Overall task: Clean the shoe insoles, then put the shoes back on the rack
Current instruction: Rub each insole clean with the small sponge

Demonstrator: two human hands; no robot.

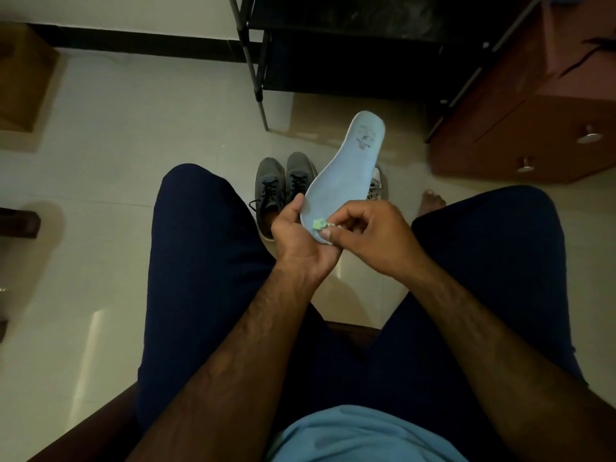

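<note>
A seated person's left hand (296,228) grips the near end of a pale blue foam insole (346,161), held between the knees. The right hand (370,228) pinches a small green-and-white scrap (320,224) against it. Cleaning appears under way, and wiping up its length likely comes next. Beyond, grey lace-up shoes (283,185) and a half-hidden white shoe (376,185) stand before the black metal rack (350,45), with nothing in between.

Open tiled floor (140,138) lies left of the grey shoes (283,188) and between them and the black rack (333,61). A brown drawer cabinet (533,128) closes the right side. The raised insole (346,161) screens what appears to be a white shoe (377,186). The thighs (200,245) flank the central gap.
</note>
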